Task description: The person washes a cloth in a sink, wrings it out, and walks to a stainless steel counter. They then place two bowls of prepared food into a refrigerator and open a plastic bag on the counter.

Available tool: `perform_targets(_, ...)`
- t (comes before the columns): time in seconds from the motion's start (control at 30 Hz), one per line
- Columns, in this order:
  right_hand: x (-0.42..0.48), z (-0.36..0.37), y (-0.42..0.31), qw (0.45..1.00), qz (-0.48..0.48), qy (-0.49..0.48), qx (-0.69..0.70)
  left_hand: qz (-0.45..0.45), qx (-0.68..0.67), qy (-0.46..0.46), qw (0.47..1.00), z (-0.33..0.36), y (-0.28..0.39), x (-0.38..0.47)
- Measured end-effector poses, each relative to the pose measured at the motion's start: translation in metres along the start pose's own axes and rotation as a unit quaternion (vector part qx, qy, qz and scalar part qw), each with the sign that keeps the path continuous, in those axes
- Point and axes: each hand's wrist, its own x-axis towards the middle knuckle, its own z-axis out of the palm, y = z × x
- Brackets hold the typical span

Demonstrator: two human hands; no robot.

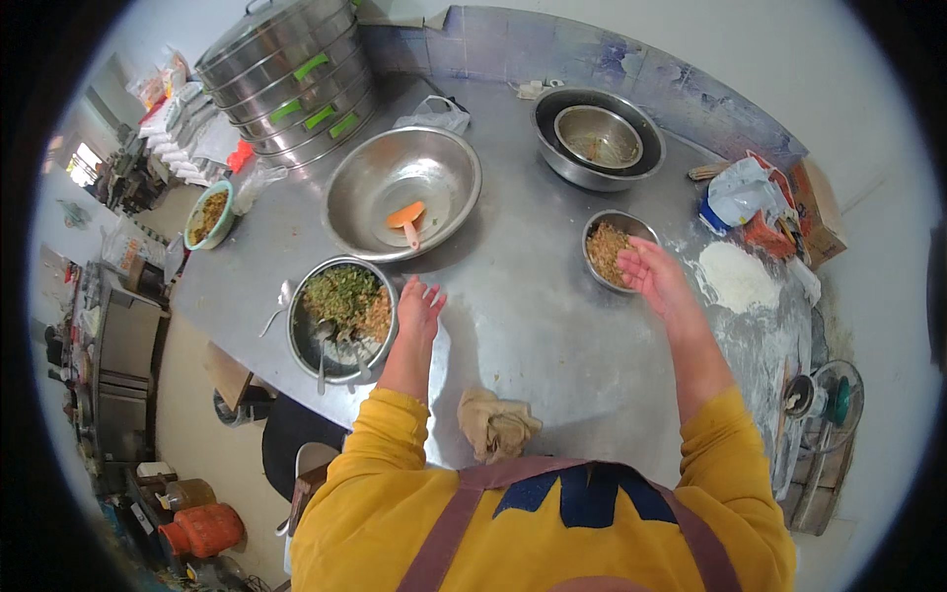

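Note:
My left hand [420, 305], fingers apart and holding nothing, is just right of a steel bowl [294, 348] with chopped greens [340, 296], an orange-brown filling and spoons in it. Over the right rim of a small steel bowl [642, 223] of minced filling [608, 248] is my right hand [652, 275], its fingers loosely curled; whether it grips the rim is unclear. A large steel basin [355, 177] holds an orange scraper [405, 216]. A crumpled tan cloth [496, 425] lies close to my body.
Stacked steel steamers [296, 81] stand at the back left, near a pale green bowl [228, 216] of filling. Nested basins [544, 152] sit at the back. White flour [740, 277], bags [747, 196] and a cardboard box [817, 214] are at the right. One spoon [285, 292] lies on the steel table [518, 296].

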Motion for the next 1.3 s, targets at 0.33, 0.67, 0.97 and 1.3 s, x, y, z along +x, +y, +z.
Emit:
perform_targets(0.33,0.239,-0.02,0.032,0.979,0.055,0.156,0.12,0.042,-0.099,0.097,0.99,0.026,0.006,0.087)
perform_targets(0.67,0.324,-0.032,0.043,0.936,-0.017,0.247,0.248,0.081,-0.023,0.082,0.993,0.04,0.007,0.078)
perform_targets(0.97,0.289,-0.054,0.01,0.931,-0.035,0.288,0.219,0.194,0.302,0.188,0.914,0.041,0.012,0.038)
perform_targets(1.3,0.205,-0.038,-0.068,0.964,-0.107,0.132,0.204,0.162,0.899,-0.125,0.387,0.125,0.021,0.066)
